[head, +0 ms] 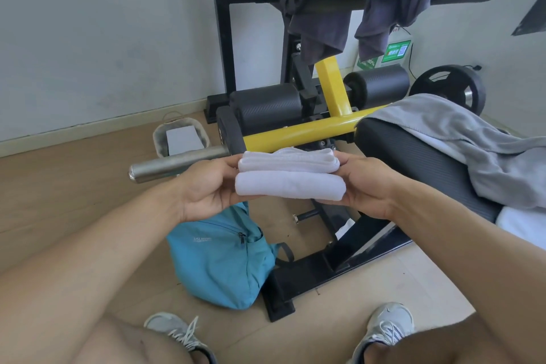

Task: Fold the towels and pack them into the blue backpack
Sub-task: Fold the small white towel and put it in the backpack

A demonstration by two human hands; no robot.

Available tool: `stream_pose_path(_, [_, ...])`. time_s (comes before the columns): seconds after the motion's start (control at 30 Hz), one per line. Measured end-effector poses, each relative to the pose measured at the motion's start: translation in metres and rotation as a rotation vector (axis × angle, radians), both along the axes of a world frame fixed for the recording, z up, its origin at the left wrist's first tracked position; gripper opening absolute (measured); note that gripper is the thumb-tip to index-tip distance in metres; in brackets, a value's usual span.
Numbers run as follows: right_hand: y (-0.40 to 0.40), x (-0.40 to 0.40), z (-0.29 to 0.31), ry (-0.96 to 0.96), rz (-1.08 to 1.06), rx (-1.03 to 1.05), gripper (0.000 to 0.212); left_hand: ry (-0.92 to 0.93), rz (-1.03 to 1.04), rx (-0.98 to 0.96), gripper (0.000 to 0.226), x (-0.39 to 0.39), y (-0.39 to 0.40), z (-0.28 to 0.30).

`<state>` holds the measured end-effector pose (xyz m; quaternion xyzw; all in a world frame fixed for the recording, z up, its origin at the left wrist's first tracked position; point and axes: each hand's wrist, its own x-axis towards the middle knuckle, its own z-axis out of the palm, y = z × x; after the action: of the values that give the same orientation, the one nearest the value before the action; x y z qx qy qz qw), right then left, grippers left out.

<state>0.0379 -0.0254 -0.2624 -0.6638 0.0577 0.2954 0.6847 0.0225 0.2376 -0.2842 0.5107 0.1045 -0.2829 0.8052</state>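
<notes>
Now folded white towel (288, 176) held between left hand (206, 186) and right hand (369, 186), fingers curled round its ends.

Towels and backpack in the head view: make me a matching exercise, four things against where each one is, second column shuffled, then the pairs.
Things:
1. folded white towel
2. blue backpack
3. grey towel
4. dark towels

Places:
A. draped over the padded roller up on the machine
B. lying on the floor beside the machine's black base
C. held in the air between the left hand and the right hand
D. spread over the black bench pad

Pairs: 1-C, 2-B, 3-D, 4-A
</notes>
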Motion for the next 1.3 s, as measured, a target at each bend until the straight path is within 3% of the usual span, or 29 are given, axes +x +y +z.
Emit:
stream_pose_path(0.07, [0.0,-0.001,0.001,-0.012,-0.021,-0.039,0.038,-0.051,-0.107,0.019,0.044,-0.002,0.004,0.001])
stream_pose_path(0.17, [0.001,-0.003,0.001,0.016,-0.067,-0.042,0.036,-0.158,-0.218,0.141,0.068,-0.006,0.008,-0.003])
stream_pose_path(0.23, [0.002,-0.005,0.001,0.036,-0.064,-0.041,0.034,-0.353,-0.247,0.485,0.092,-0.013,0.002,-0.001])
stream_pose_path(0.33, [0.004,-0.009,0.001,0.04,-0.032,-0.072,0.033,-0.658,-0.313,1.025,0.104,-0.024,-0.013,0.011])
stream_pose_path(0.47, [0.011,-0.013,0.001,0.042,-0.004,-0.093,0.035,-0.962,-0.444,1.37,0.139,-0.028,-0.034,0.011])
stream_pose_path(0.53, [0.014,-0.014,0.0,0.068,-0.006,-0.068,0.035,-0.97,-0.486,1.508,0.136,-0.029,-0.042,0.006])
stream_pose_path(0.67, [0.01,-0.013,0.002,0.069,0.036,-0.064,0.042,-0.924,-0.356,1.445,0.079,-0.025,-0.04,0.004])
stream_pose_path(0.8, [0.006,-0.013,0.004,-0.202,0.188,-0.444,0.043,-0.874,-0.317,1.399,0.053,-0.026,-0.037,0.005])
stream_pose_path(0.97, [0.01,-0.02,0.006,-0.384,0.398,-0.565,0.016,-0.86,-0.469,1.431,0.043,-0.029,-0.041,0.004])
stream_pose_path(1.0, [0.01,-0.023,0.007,-0.429,0.468,-0.621,0.022,-0.855,-0.508,1.446,0.041,-0.029,-0.041,0.004])
stream_pose_path(1.1, [0.018,-0.033,0.011,-0.56,0.694,-0.946,0.084,-0.831,-0.559,1.473,0.044,-0.029,-0.043,0.0])
stream_pose_path(1.17, [0.024,-0.042,0.006,-0.722,0.797,-1.166,0.107,-0.819,-0.581,1.457,0.053,-0.029,-0.047,-0.001])
stream_pose_path(1.23, [0.029,-0.046,-0.003,-0.872,0.821,-1.295,0.104,-0.793,-0.596,1.428,0.062,-0.03,-0.051,-0.001])
stream_pose_path(1.3, [0.03,-0.044,-0.007,-0.936,0.788,-1.307,0.087,-0.742,-0.605,1.415,0.07,-0.027,-0.05,0.001])
